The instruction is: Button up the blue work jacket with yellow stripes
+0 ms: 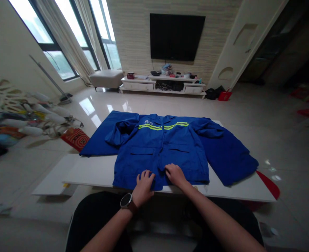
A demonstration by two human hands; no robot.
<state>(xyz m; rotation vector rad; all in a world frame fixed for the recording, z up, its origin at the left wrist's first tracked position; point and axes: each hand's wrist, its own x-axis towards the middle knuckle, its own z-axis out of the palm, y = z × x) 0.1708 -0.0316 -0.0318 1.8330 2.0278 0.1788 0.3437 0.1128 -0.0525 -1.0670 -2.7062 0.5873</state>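
A blue jacket (144,157) with yellow-green stripes across its chest lies front up on a white table (91,171), its collar at the far side. My left hand (144,185), below a wrist watch, rests on the jacket's near hem with its fingers spread. On the other front panel, my right hand (174,174) has its fingers curled round the jacket's front edge near the hem. More blue cloth (225,154) lies under the jacket at the right, and another blue piece (99,136) sticks out at the left.
A red bag (77,139) stands beyond the table's left end. Part of a red object (269,185) shows past its right edge. My knees are below the near edge. Farther off are a low white cabinet (138,85), a television (176,36) and a grey bench (106,78).
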